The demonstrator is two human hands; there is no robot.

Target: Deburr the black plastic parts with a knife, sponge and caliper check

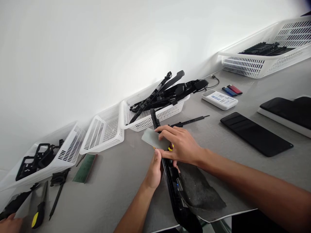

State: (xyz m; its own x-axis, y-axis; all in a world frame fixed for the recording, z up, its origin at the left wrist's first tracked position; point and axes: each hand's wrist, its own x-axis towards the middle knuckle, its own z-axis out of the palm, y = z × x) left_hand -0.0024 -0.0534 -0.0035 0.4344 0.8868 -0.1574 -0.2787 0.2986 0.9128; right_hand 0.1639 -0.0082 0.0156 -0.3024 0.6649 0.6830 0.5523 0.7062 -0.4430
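A long black plastic trim piece (pixel 171 183) slants from the table's front edge toward the baskets. My left hand (pixel 153 171) is closed round its side, thumb up near the lower edge of a pale grey-green flat sheet (pixel 152 138). My right hand (pixel 181 144) pinches that sheet above the trim piece, fingers on top. Something yellow and black (pixel 171 147) shows under the right hand; the rest of it is hidden. Beneath the trim piece lies a dark, worn cloth or mat (pixel 200 189).
A white basket (pixel 155 121) of black parts stands ahead, others left and right. A phone (pixel 256 133), a white power bank (pixel 220 99) and lighters (pixel 232 90) lie right. At left are a green sheet (pixel 85 168), a yellow-black handled tool (pixel 39 213) and another person's hand (pixel 11 224).
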